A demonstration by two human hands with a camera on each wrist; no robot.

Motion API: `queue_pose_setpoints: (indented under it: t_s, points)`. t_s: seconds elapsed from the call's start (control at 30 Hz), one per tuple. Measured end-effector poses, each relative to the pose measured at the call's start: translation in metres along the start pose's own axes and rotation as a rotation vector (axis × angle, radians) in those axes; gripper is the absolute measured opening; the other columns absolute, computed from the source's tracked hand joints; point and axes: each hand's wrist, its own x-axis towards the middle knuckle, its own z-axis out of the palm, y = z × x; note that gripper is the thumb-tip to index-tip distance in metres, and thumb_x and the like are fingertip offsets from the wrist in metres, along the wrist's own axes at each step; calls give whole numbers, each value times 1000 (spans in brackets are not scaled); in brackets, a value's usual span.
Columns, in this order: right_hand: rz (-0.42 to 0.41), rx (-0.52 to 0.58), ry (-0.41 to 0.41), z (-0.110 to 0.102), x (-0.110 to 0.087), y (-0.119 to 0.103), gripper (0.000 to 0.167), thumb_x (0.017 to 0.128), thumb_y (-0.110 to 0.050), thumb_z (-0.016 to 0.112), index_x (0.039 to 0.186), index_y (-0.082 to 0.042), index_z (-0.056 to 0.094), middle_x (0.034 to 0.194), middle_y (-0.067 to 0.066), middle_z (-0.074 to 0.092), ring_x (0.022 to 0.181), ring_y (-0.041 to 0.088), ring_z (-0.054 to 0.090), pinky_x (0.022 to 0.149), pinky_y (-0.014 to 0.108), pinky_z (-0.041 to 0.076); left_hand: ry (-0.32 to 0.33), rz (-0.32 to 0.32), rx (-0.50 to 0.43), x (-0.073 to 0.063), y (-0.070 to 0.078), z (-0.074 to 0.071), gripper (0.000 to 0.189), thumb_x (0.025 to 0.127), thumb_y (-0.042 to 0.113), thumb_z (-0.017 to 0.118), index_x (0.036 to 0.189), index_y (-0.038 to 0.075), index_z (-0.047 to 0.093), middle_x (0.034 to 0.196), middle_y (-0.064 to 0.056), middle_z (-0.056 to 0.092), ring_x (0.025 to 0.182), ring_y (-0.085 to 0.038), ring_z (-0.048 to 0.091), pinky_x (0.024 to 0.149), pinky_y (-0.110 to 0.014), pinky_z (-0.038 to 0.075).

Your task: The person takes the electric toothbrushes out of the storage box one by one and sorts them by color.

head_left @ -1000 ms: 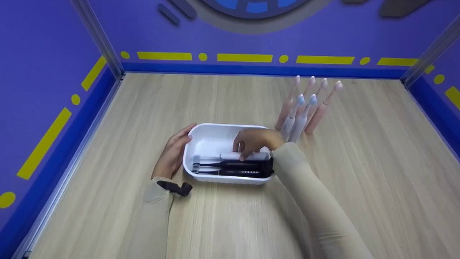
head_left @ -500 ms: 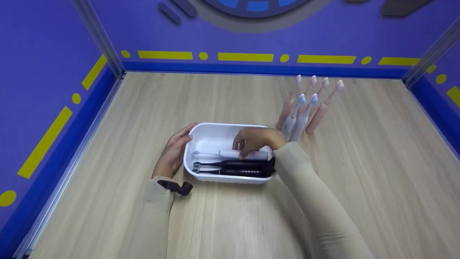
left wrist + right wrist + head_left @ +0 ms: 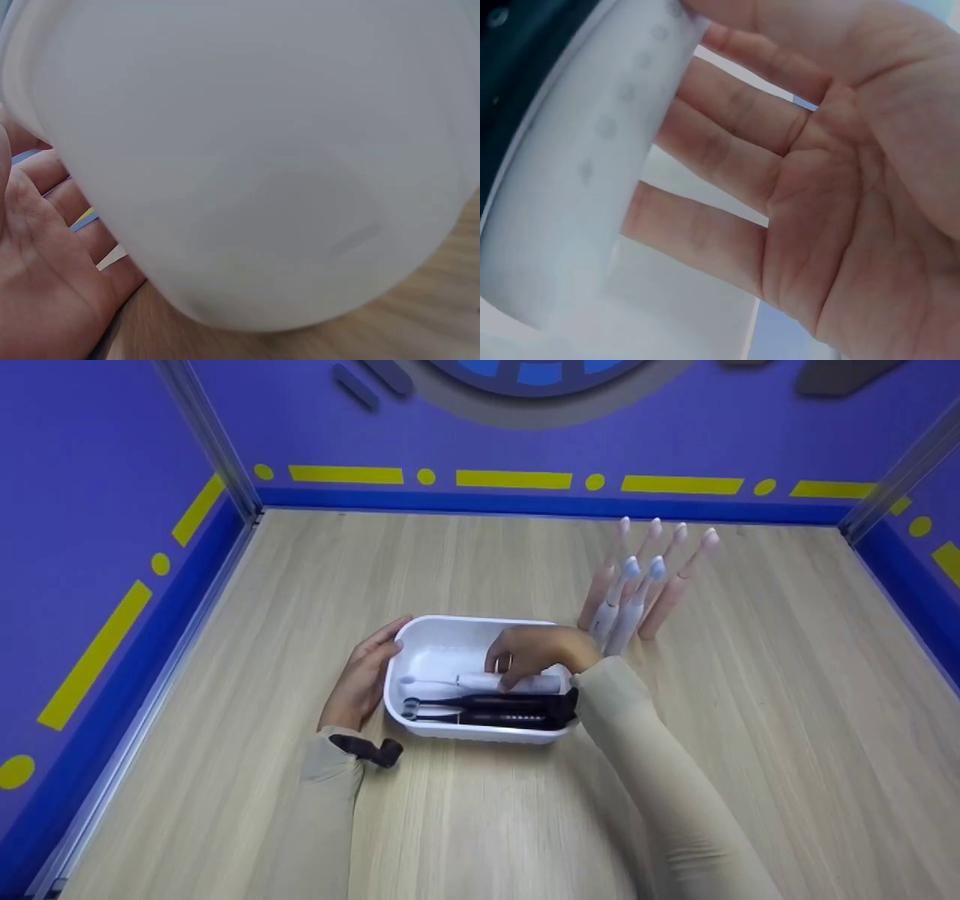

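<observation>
In the head view a white plastic box (image 3: 442, 641) stands on the table. My left hand (image 3: 364, 679) rests against its left end, fingers fairly straight along the outer wall, as the left wrist view also shows, with the thumb at the rim. Inside the box, my right hand (image 3: 536, 652) pinches the handle of a white electric toothbrush (image 3: 472, 682) between thumb and fingers; the right wrist view shows this handle (image 3: 592, 157) with a row of markings. Beside it, nearer the front wall, lie two black electric toothbrushes (image 3: 487, 720), their right ends partly hidden by a dark wrist camera.
Behind the right forearm several pink electric toothbrushes (image 3: 664, 604) stand upright on the wooden table (image 3: 337, 570). Two white ones with bluish heads (image 3: 626, 615) stand before them, partly hidden by the right wrist. Blue-purple panels (image 3: 525, 450) enclose the back and sides.
The white toothbrush's head end has shifted slightly toward the back of the box, away from the black ones. Both hands stay almost in place.
</observation>
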Motion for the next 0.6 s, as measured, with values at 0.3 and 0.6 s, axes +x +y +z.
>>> queue_pose_setpoints:
  t_s: [0.3,0.6]
  points:
    - [-37,-26,54,-3,-9,-2,29,83,-19,72,111,-11,69,102,4,70,91,14,61,82,31,51,-9,20,29,1,-2,0,49,97,4,44,145,5,41,154,-5,37,142,-17,33,118,-32,27]
    - [-88,16,105,-7,-22,3,29,85,-17,71,112,-8,67,103,7,70,96,18,63,87,35,52,-16,27,24,0,-2,-1,49,97,4,43,146,4,39,155,-7,34,143,-18,30,119,-33,25]
